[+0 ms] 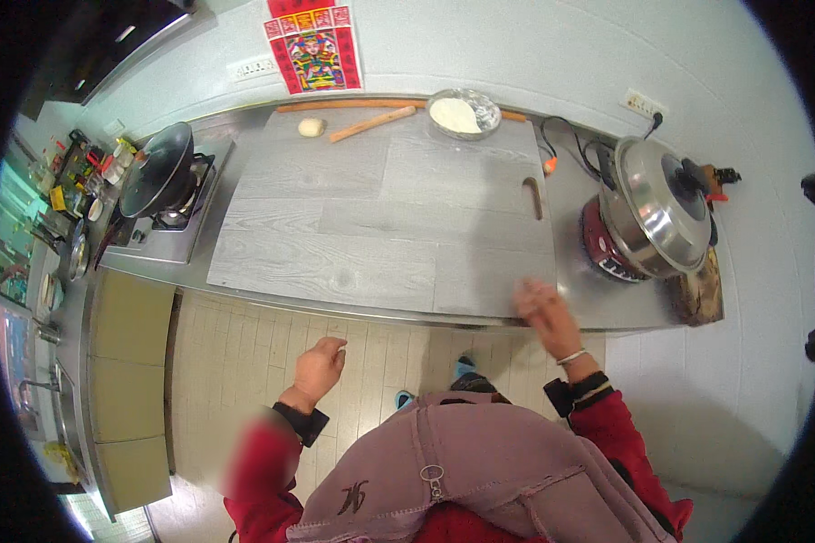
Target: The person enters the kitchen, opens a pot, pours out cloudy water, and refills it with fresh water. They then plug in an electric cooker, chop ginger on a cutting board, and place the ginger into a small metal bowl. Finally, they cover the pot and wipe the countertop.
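Observation:
My right hand (547,313) is over the near right corner of a large grey wood-grain board (353,224), slightly blurred and holding nothing I can see. Whether it touches the board I cannot tell. In front of the counter edge, above the floor, my left hand (319,368) hangs with its fingers curled and nothing visible in it. Along the board's far side lie a pale lump of dough (311,127) and a short wooden rolling pin (372,125). A clear bowl of white flour (456,117) stands to their right. Behind them runs a long wooden rod (346,105).
At right, a lidded steel pot (665,210) sits on a red electric cooker (608,244), with a cord (564,125) behind. A wooden block (699,292) stands at the counter's right end. On the left, a wok (159,173) rests on the gas stove (170,237), beside several bottles and jars.

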`<action>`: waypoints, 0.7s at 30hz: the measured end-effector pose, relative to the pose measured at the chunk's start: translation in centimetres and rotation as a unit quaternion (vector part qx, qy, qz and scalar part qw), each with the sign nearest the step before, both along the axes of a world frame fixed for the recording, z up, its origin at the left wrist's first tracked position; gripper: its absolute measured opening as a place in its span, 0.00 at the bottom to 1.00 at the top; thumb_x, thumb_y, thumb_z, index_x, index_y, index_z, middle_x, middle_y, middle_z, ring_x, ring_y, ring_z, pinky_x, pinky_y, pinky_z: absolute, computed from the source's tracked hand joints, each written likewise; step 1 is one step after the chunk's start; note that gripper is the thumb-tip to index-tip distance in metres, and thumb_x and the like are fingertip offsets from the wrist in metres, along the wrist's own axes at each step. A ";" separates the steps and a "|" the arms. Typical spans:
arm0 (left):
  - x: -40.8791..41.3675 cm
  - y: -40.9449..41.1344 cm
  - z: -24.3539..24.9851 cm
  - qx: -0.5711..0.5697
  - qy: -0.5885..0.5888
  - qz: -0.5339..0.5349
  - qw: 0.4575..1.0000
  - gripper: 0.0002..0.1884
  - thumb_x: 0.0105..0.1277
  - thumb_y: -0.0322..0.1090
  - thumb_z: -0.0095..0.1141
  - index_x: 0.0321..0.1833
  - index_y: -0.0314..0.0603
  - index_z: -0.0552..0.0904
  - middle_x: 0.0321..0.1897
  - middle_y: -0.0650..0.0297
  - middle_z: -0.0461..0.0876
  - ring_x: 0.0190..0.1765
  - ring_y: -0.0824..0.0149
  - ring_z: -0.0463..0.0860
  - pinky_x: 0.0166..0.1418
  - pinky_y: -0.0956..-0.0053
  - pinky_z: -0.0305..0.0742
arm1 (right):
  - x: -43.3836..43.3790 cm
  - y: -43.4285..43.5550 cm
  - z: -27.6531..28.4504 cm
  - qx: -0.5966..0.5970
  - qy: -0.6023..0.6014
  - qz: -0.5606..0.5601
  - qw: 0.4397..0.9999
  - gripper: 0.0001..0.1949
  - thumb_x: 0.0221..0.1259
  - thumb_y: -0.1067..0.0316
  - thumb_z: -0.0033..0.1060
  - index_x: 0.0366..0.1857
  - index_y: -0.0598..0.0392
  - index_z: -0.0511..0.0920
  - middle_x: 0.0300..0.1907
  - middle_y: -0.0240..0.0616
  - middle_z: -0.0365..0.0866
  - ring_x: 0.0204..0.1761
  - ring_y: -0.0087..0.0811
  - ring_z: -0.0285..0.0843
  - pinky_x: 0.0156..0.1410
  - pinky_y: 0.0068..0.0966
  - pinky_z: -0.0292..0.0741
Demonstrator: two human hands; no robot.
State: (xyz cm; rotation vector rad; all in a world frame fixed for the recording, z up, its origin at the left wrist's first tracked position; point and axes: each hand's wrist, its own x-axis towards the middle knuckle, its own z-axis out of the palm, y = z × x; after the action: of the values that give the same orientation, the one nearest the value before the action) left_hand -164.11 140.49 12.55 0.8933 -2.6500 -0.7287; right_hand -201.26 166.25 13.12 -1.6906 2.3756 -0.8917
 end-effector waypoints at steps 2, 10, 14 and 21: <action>1.0 -0.1 -0.7 0.008 0.011 0.006 1.000 0.09 0.59 0.31 0.53 0.41 0.44 0.79 0.37 0.58 0.80 0.34 0.53 0.81 0.36 0.64 0.77 | 1.8 -3.3 -1.2 0.082 0.140 0.044 0.986 0.22 0.56 0.65 0.50 0.58 0.50 0.68 0.54 0.47 0.67 0.55 0.49 0.65 0.59 0.42 0.64; 2.2 -1.7 -1.6 0.036 -0.023 0.022 0.999 0.08 0.58 0.29 0.54 0.40 0.42 0.80 0.36 0.56 0.81 0.34 0.53 0.81 0.35 0.65 0.77 | -8.3 -16.3 -3.7 0.231 0.171 0.046 0.957 0.24 0.62 0.59 0.42 0.64 0.48 0.61 0.61 0.54 0.61 0.60 0.54 0.58 0.68 0.46 0.54; 1.8 -3.0 -1.5 0.068 -0.045 0.052 0.995 0.08 0.58 0.30 0.54 0.41 0.43 0.79 0.37 0.56 0.81 0.35 0.53 0.81 0.35 0.65 0.77 | -11.6 -24.4 -3.7 0.222 0.130 -0.108 0.960 0.24 0.64 0.56 0.38 0.64 0.47 0.61 0.64 0.53 0.58 0.65 0.54 0.54 0.68 0.46 0.53; 1.4 -3.9 -1.7 0.108 -0.066 0.093 0.988 0.09 0.58 0.30 0.55 0.42 0.43 0.79 0.36 0.55 0.81 0.36 0.51 0.81 0.37 0.64 0.76 | -9.3 -39.2 -4.2 0.249 0.206 -0.033 0.946 0.25 0.64 0.54 0.36 0.66 0.45 0.59 0.70 0.38 0.51 0.70 0.45 0.48 0.72 0.44 0.49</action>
State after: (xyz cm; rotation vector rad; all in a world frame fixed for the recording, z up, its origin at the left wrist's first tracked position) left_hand -162.70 136.54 10.88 1.2689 -2.5853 -0.9504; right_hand -210.60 127.01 8.90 -1.7034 2.6094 0.0932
